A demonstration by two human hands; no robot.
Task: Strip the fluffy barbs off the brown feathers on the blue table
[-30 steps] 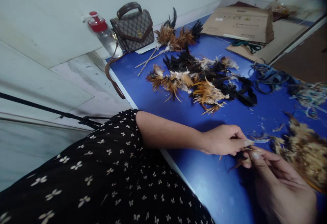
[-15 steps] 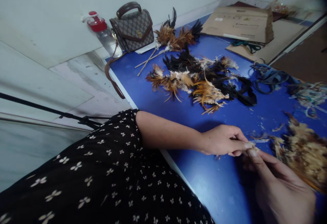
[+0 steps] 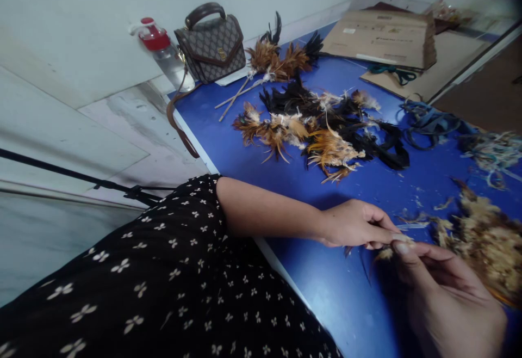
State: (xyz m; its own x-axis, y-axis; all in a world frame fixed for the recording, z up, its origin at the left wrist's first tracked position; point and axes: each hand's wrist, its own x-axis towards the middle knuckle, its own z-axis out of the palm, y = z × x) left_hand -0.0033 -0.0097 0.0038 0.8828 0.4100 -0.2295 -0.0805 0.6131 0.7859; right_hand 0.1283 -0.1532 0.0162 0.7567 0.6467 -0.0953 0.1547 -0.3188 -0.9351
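My left hand reaches in from the left, its thumb and fingers pinched on small brown feathers, whose tips poke out below the fingers. Meeting it from the lower right, my right hand pinches the pale ends of the same feathers between thumb and index finger. The two hands touch at the fingertips, and the gripped part is mostly hidden. Close beyond the right hand lies a pile of fluffy tan and brown feathers. Loose bits of fluff are scattered on the blue tabletop near the fingers.
Black and golden-brown feather bunches lie mid-table. Behind them are feathered sticks, a handbag and a red-capped bottle. Flattened cardboard, dark fabric strips and tangled threads occupy the far right.
Brown feather tips now show below my left fingers, where they were hidden before. The pinched fingertips have shifted slightly; both hands stay in nearly the same place.
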